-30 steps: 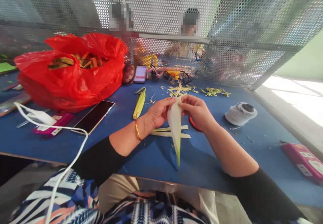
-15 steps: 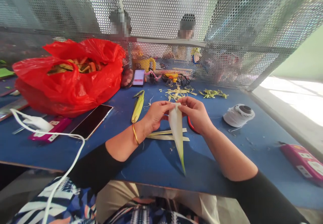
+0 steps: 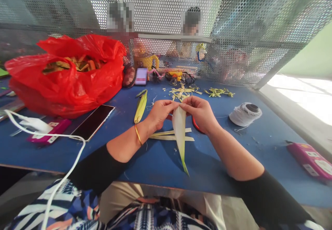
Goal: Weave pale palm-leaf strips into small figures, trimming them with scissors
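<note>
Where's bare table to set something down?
Right, mostly bare: between right forearm, thread spool and purple box. Narrower: between black phone and yellow-green husk. Crowded: back left, red bag; under held leaf, pale strips; beyond, scraps.

The leaf [image 3: 179, 128] runs cream to green — table [image 3: 155, 166] blue, bag [image 3: 66, 97] red, thread [image 3: 240, 116] white, sleeves [image 3: 100, 169] black.

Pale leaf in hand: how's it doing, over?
Left hand, right hand: both pinching the pale leaf at its top. Green tip free. Pale strips on blue table, red item partly hidden by right hand; nothing visibly blocking.
</note>
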A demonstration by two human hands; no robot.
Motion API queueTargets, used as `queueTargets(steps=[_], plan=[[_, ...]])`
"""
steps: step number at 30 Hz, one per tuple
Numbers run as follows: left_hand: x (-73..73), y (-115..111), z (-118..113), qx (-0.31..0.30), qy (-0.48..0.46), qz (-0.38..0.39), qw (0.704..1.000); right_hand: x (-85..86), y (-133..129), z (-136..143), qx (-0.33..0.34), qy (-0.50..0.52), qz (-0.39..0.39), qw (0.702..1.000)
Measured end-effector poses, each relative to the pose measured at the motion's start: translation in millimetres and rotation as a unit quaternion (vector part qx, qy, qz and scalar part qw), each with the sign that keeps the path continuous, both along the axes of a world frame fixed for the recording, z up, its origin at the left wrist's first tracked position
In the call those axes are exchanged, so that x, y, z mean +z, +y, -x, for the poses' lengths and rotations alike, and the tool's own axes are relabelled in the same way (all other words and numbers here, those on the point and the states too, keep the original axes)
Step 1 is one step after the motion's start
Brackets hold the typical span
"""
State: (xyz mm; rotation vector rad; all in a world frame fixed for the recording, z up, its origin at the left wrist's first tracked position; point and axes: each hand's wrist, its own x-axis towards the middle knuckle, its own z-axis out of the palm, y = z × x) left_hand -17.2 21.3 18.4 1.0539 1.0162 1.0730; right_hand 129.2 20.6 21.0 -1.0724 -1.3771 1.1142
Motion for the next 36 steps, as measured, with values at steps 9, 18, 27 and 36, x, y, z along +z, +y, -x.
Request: queueTargets(steps=[9, 18, 27, 36], plan=[[-2.6, 3, 0, 0.006, 0.011, -0.002, 1.000, -0.6, 1, -1, 0.001, -0.012, -0.023, 1.000], [-3.0, 1, -1, 0.013, -0.010, 0.001, 1.000, -1.8, 0, 3, -0.017, 0.007, -0.020, 1.000], [-5.5, 0, -4, 0.033, -0.054, 0.029, 0.998, -5.4, 1, 1, -0.011, 0.063, 0.056, 0.996], [-5.9, -2, -9, 0.069, -0.059, 0.063, 0.994, -3.1, -5, 10, -0.051, 0.034, 0.007, 0.998]])
